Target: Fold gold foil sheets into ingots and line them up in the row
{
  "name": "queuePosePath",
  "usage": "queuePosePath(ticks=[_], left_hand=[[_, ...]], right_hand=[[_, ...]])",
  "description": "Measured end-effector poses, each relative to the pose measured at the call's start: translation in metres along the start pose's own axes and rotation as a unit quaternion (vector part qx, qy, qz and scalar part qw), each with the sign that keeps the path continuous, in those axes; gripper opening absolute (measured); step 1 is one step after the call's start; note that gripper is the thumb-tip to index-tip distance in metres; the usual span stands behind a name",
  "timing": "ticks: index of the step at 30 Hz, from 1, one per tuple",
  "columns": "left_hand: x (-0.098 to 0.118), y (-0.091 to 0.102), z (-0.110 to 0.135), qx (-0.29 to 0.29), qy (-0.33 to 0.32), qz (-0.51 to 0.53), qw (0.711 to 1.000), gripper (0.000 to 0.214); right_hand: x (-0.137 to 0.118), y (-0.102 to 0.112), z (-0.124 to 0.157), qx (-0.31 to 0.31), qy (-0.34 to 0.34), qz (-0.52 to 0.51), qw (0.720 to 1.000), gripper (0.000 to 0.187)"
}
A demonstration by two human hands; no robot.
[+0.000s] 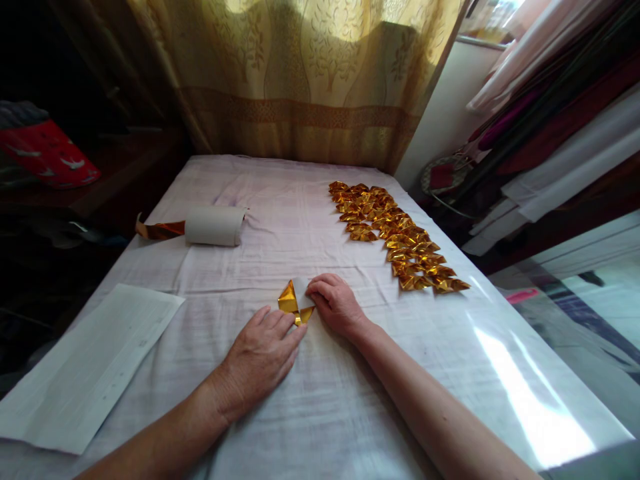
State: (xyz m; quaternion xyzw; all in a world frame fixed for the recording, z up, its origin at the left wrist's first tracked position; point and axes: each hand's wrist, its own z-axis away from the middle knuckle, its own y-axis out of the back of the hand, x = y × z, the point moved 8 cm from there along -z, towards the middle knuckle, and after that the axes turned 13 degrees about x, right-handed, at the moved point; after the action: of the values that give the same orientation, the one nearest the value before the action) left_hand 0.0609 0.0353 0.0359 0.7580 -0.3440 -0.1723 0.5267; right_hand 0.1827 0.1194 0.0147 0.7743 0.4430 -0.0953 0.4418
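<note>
A partly folded piece of gold foil paper (288, 299) lies on the cloth-covered table in front of me. Its gold side shows at the left point and near the bottom, and its pale side at the upper right. My left hand (265, 343) rests flat on the lower left of the paper, fingers stretched out and pressing it down. At the right edge, my right hand (337, 303) has its fingers curled together on the paper; the fingertips are partly hidden. Several folded gold foil pieces (400, 230) stand in rows to the far right.
A pale roll (215, 225) with an orange-gold strip (163, 231) lies at the back left. Nearer on the left is a white paper sheet (90, 367). A patterned curtain (300, 87) hangs behind the table, and clothes (565, 147) hang at right. A red container (50, 153) stands far left.
</note>
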Motion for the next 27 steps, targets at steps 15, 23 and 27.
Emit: queuePosePath(ticks=[15,23,27], left_hand=[[-0.046,0.009,0.007,0.090,-0.001,-0.040,0.995,0.023],[-0.045,0.011,-0.011,0.066,0.041,-0.044,0.996,0.016],[-0.044,0.014,-0.014,0.086,0.035,-0.046,0.995,0.017]], right_hand=[[0.003,0.001,0.003,-0.011,-0.011,-0.001,1.000,0.048],[-0.005,0.009,-0.002,0.007,0.057,0.074,0.996,0.022],[-0.027,0.012,0.002,-0.023,0.141,0.099,0.985,0.014]])
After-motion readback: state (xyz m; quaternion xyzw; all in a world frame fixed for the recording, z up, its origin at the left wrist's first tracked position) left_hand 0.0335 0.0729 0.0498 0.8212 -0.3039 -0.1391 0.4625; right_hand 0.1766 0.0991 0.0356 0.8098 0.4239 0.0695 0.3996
